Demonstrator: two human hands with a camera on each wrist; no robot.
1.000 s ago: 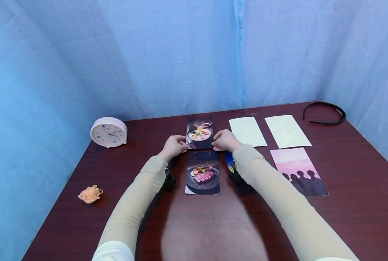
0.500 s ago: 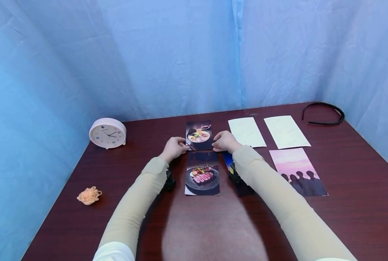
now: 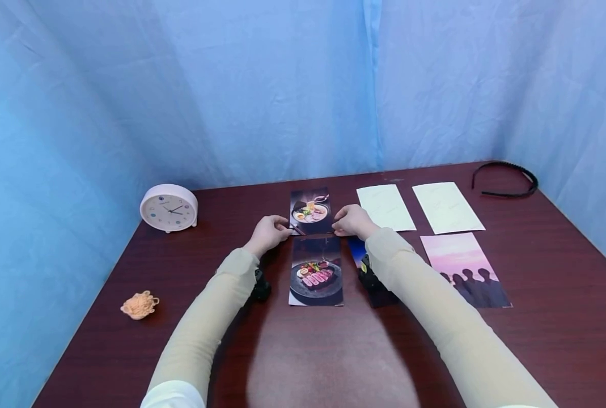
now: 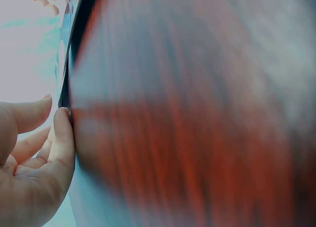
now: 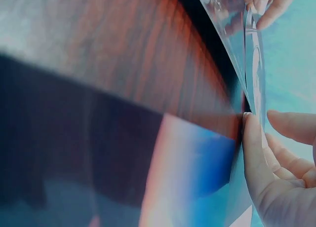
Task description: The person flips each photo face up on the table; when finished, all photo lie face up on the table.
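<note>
A photo card of a ramen bowl (image 3: 310,212) lies near the back of the table. My left hand (image 3: 268,233) is at its lower left corner. In the left wrist view, the index fingertip (image 4: 62,116) touches the card's edge and the thumb stands apart. At the lower right corner is my right hand (image 3: 352,221); its index fingertip (image 5: 251,121) meets the edge in the right wrist view, thumb raised away. Just in front lies a photo of sliced steak on a plate (image 3: 317,277). A dark blue photo (image 3: 356,249) is partly hidden under my right wrist.
Two white blank-side cards (image 3: 386,207) (image 3: 448,207) lie to the right, with a pink sunset photo (image 3: 463,263) in front. A black headband (image 3: 519,195) sits at the back right. A white clock (image 3: 169,208) and a peach-coloured bundle (image 3: 139,305) are on the left.
The ramen photo has come slightly towards me, down onto the table near the steak photo. My left hand has shifted slightly left at its corner.
</note>
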